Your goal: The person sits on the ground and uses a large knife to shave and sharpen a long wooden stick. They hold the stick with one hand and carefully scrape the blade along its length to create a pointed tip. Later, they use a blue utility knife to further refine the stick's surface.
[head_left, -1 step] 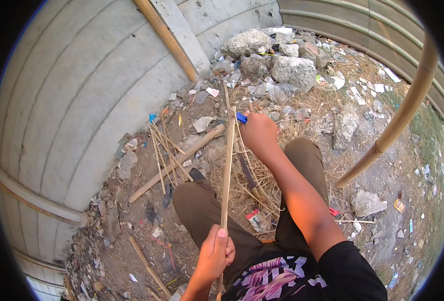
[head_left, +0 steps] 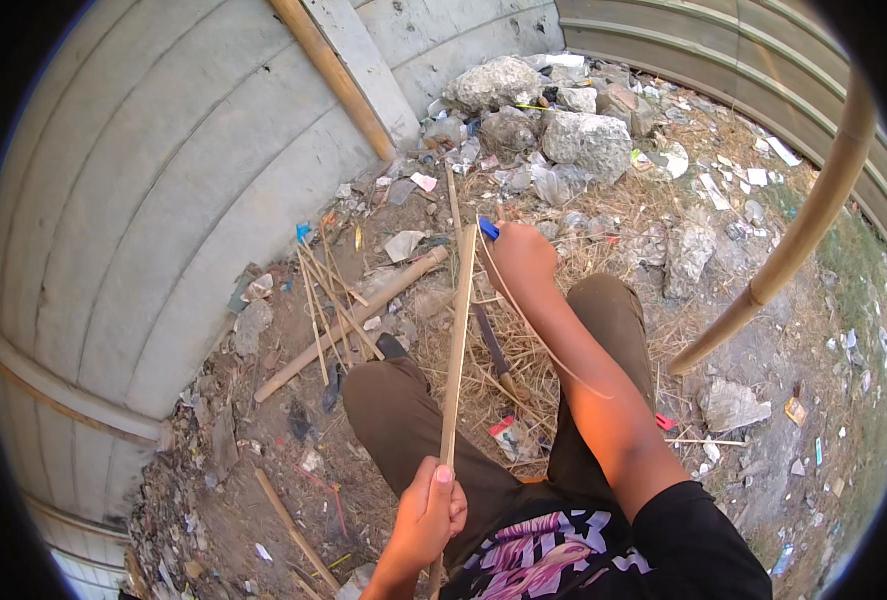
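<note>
left hand is closed in a fist around the long, flat, pale tan bamboo strip, low on its length. strip slants up and slightly right over the left knee, top end near the right hand. its lower end passes below the fist and runs out at the bottom edge.

right hand is curled around a small blue-handled tool; back of hand faces the camera, so most fingers and grip are hidden. can't make out the tool's blade or whether it touches the strip. a thin pale curled shaving arcs from by the tool over the right forearm.

brown knife with a dark blade lies on the ground between the legs, partly under loose straw-coloured shavings. thick round tan bamboo pole lies left of the strip, thin pale split sticks across it. curved bamboo pole at right is cut off at the top by the lens rim.

printing: black t-shirt has a purple-pink graphic with white letter-like shapes, creased, cut off below, unreadable. red-and-white packet print too small to read.
</note>
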Demonstrator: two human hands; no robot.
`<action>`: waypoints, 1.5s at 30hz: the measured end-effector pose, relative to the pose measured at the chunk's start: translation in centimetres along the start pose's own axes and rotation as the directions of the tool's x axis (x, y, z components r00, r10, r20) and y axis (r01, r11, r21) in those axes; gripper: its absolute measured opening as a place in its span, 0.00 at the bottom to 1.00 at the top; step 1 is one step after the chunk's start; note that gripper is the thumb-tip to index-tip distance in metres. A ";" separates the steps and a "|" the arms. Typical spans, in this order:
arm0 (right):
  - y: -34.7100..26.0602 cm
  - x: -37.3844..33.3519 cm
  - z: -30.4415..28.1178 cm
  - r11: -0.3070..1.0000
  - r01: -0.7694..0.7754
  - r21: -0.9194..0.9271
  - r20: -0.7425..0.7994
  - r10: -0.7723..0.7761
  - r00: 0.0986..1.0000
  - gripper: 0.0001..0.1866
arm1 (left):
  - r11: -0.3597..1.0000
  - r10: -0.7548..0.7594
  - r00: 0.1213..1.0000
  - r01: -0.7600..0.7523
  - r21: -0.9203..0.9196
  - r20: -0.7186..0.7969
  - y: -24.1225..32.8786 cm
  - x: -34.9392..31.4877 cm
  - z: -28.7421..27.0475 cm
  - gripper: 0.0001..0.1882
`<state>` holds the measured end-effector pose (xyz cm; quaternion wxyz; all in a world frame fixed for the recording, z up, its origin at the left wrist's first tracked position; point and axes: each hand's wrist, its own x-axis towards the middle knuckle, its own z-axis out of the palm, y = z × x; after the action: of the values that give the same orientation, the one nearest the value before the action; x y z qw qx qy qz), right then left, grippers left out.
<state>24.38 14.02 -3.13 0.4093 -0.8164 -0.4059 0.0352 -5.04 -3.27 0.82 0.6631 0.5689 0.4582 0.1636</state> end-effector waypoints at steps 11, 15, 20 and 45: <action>-3.1 -8.1 -0.6 0.922 0.293 0.253 0.241 -0.353 0.904 0.17 | 0.875 -0.043 0.998 0.059 -0.481 0.044 -4.5 0.6 -5.1 0.17; -4.0 -10.3 1.2 0.863 0.431 0.265 0.185 -0.484 0.855 0.17 | 0.931 0.152 0.980 -0.187 -0.315 -0.131 0.4 6.9 -5.9 0.12; -4.1 -10.1 0.7 0.851 0.431 0.301 0.131 -0.484 0.865 0.19 | 0.934 0.288 0.939 -0.318 -0.160 -0.189 4.2 10.5 -4.0 0.09; -4.3 -7.4 1.3 0.799 0.595 0.090 -0.294 -0.549 0.782 0.17 | 0.924 0.238 0.958 -0.274 -0.267 -0.160 4.9 8.6 -0.9 0.14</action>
<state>16.20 11.17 -2.96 0.5199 -0.6118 -0.5744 -0.1594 0.24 5.09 1.64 0.6813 0.5106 0.3917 0.3488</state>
